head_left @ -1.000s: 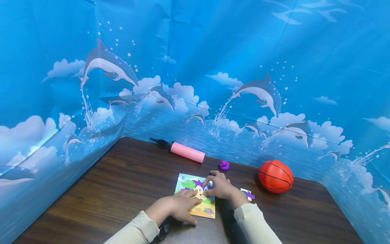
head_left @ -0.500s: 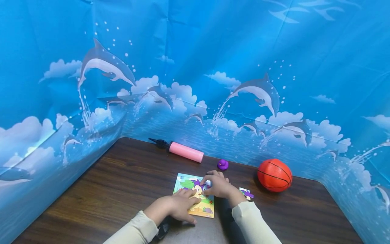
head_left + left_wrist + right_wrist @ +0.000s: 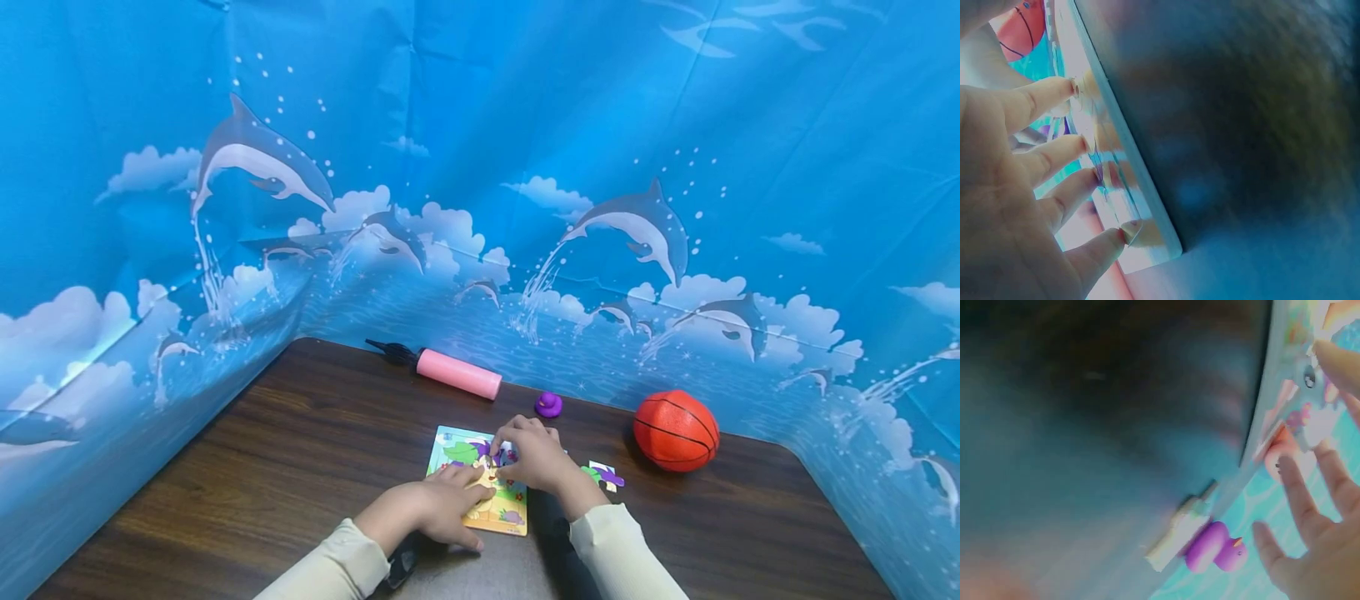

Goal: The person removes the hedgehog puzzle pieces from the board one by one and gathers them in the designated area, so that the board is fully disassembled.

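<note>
A square cartoon jigsaw puzzle board (image 3: 497,525) lies flat on the table before me. My left hand (image 3: 431,507) rests on its left side, fingers spread. In the left wrist view the fingertips (image 3: 1082,145) press on the board's face near its edge. My right hand (image 3: 536,457) is over the board's upper right, where thumb and fingers pinch a puzzle piece (image 3: 1319,419) with an eye and pink flowers, shown in the right wrist view. That piece stands tilted up from the board. Right of this hand, loose puzzle pieces (image 3: 609,477) in purple, white and green lie on the table.
A purple rubber duck (image 3: 548,406) sits behind the board. The pink hand pump (image 3: 459,372) with a black nozzle lies along the back edge. At the right is a red toy basketball (image 3: 677,431). A blue dolphin-print sheet (image 3: 480,167) hangs behind the table.
My right hand has shifted slightly up on the board, and a green part of the loose pieces now shows beside it. The left hand stays put.
</note>
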{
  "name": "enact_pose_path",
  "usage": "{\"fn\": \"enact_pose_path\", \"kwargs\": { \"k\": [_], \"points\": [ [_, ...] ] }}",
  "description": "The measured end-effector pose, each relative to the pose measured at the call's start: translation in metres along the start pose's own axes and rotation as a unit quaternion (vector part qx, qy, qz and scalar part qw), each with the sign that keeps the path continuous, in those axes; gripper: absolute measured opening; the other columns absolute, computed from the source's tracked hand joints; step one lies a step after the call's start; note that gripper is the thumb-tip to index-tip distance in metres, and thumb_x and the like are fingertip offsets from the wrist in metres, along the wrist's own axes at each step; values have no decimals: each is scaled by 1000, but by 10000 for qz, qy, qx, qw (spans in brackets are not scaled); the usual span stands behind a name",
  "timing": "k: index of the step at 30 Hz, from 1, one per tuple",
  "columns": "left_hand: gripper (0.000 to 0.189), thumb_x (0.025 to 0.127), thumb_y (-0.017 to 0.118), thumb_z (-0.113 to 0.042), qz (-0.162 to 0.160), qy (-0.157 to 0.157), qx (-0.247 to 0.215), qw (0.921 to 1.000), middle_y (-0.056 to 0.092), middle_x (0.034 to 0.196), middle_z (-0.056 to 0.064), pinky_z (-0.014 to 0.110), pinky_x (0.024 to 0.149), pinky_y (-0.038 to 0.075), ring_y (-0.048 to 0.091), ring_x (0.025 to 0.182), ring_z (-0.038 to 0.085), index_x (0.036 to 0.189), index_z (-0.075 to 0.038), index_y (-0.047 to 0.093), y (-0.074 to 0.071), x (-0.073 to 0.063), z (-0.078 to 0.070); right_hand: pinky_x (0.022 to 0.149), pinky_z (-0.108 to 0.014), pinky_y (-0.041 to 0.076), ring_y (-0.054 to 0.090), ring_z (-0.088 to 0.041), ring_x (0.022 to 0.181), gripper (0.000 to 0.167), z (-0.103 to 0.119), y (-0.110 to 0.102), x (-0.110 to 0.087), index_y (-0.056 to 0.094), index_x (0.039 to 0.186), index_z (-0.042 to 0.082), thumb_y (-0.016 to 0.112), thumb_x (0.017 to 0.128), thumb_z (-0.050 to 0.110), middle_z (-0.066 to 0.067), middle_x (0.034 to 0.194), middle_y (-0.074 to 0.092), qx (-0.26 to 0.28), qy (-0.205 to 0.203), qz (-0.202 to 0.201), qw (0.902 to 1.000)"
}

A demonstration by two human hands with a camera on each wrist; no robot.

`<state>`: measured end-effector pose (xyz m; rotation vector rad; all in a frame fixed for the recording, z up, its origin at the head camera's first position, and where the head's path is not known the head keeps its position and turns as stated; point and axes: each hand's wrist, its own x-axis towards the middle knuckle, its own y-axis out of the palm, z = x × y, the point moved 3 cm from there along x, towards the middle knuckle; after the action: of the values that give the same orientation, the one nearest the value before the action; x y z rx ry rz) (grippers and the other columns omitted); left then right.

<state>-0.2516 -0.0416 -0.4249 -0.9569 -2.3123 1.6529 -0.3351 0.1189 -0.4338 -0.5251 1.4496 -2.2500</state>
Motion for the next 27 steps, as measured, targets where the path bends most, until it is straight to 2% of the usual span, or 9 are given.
{"fn": "enact_pose_path", "kwargs": {
  "k": [5,8,10,14,15,18,20,24,27],
  "points": [
    [69,84,74,-45,-67,45,52,10000,36,155,9,52,115,29,30,143,30,144,-19,52,1,1,0,89,-51,53,61,-21,97,20,-7,-4,-6,72,100,21,72,88,5,3,107,64,949,239,-535,9938],
    [69,83,75,-45,-106,58,70,9999,36,154,9,51,115,29,31,142,30,143,-19,53,2,1,0,83,-41,58,65,-21,93,24,-15,-6,-9,71,110,12,71,89,1,-2,104,69,2032,731,-787,9732],
    [69,83,75,-45,-137,63,73,9999,36,155,10,51,114,30,32,141,30,142,-19,54,2,1,0,80,-39,59,68,-21,89,23,-23,-7,-13,71,111,5,73,88,3,-7,101,71,2945,1219,-958,9430],
    [70,82,75,-46,-174,46,60,9998,35,156,10,52,115,29,31,142,31,143,-19,53,3,0,1,81,-41,59,70,-21,86,29,-40,-10,-27,68,115,-6,72,88,3,-12,97,70,4519,2012,-1200,8608],
    [71,82,76,-46,-173,44,57,9998,35,156,10,52,115,29,31,142,31,143,-19,53,3,0,1,82,-42,58,70,-20,86,31,-45,-12,-32,66,117,-8,71,89,2,-12,97,70,4767,2124,-1207,8445],
    [72,83,75,-45,-117,78,41,9999,33,157,12,54,115,27,29,143,33,145,-17,52,4,1,2,86,-41,57,70,-18,86,36,-60,-20,-51,60,124,-12,68,91,0,-10,97,71,5295,2276,-1048,8104],
    [71,83,75,-44,-85,78,-3,9999,32,157,13,55,115,26,28,144,34,145,-17,51,4,1,2,87,-39,57,70,-16,84,38,-72,-26,-65,58,126,-13,66,92,0,-9,95,71,5478,2316,-902,7988],
    [71,84,74,-44,-42,79,-83,9999,31,158,12,56,115,25,27,144,34,145,-17,51,4,2,2,83,-34,58,70,-13,82,36,-96,-37,-98,59,126,-13,64,94,3,-5,94,72,5414,2453,-721,8010],
    [71,84,74,-45,-46,71,-96,9999,31,158,11,57,116,24,27,144,34,144,-17,52,4,3,3,80,-32,59,70,-13,81,33,-115,-43,-121,61,124,-13,62,96,4,-5,94,72,5206,2745,-847,8041]
  ]
}}
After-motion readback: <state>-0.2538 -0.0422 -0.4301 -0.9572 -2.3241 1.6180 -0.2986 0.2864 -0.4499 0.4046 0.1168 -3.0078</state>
